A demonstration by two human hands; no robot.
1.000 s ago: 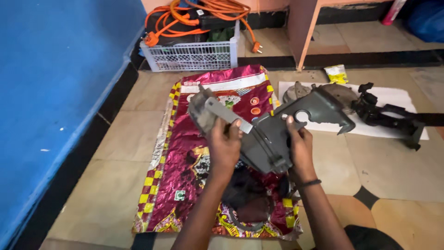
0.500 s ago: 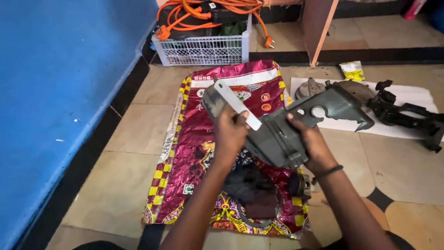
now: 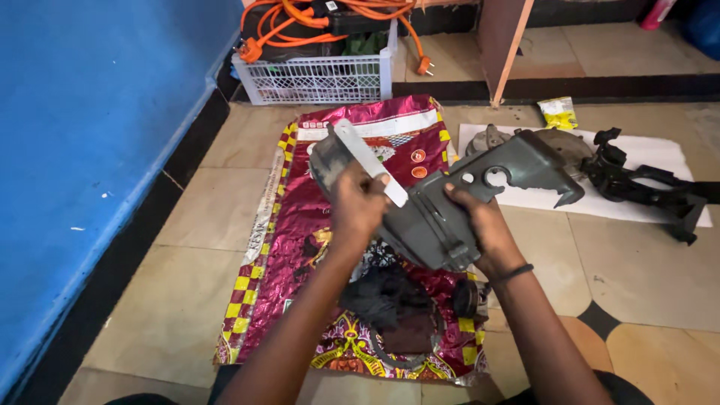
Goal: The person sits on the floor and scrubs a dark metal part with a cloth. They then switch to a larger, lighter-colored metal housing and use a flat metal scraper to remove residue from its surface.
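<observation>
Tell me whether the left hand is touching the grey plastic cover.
Touching. The head view shows the left hand gripping the grey plastic cover at its upper-left end.

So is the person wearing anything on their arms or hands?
Both arms are bare, with no sleeves showing and no gloves. The right hand has a thin dark band round its wrist. The left hand has nothing on it that shows, no ring or watch.

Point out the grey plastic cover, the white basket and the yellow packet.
grey plastic cover (image 3: 450, 217): head view, on its broad flat face between the two hands.
white basket (image 3: 315, 79): head view, on its latticed front wall.
yellow packet (image 3: 559, 112): head view, on the middle of its face.
</observation>
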